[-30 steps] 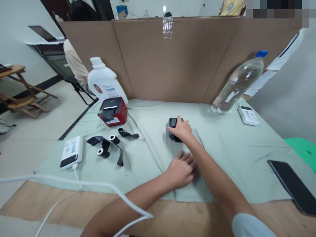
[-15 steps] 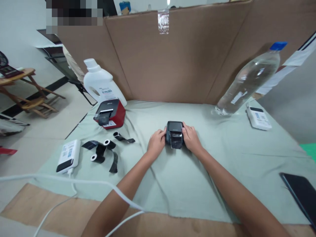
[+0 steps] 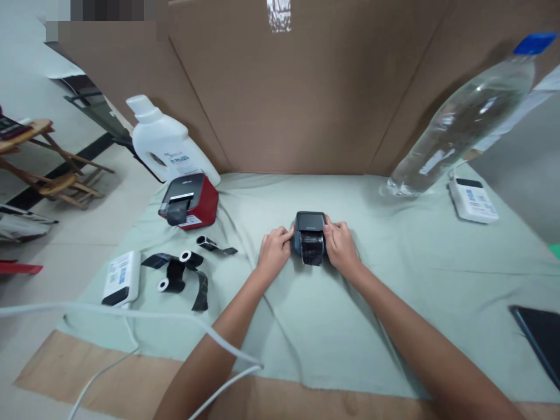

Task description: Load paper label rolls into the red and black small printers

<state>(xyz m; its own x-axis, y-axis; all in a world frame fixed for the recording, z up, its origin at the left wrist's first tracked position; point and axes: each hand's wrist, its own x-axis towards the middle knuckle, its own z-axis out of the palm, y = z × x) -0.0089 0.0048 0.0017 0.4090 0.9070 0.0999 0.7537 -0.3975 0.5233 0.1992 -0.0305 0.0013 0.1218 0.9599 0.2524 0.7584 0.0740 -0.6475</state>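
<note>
A small black label printer (image 3: 311,222) stands mid-table with a strip of shiny black paper (image 3: 312,249) hanging from its front. My left hand (image 3: 275,251) is closed against the printer's left side, thumb and fingers pressed at its upper edge. On the opposite side my right hand (image 3: 342,248) grips it, the thumb along its edge. Both palms face inward, and parts of the fingers are hidden. To the left lie small black paper rolls (image 3: 175,277) with white cores, their ends unrolled. Behind them sits a red and black printer (image 3: 203,201), also with a black strip sticking out.
A white jug (image 3: 164,143) stands back left before a cardboard screen (image 3: 297,105). A clear bottle (image 3: 464,125) leans at the right. White power banks lie left (image 3: 122,277) and right (image 3: 475,200). A white cable (image 3: 175,315) crosses the foreground; a black phone (image 3: 538,338) lies at right.
The camera view has tilted down and come slightly closer, so the surroundings shift in the frame. Both hands stay at the black printer's sides, and its strip looks much the same.
</note>
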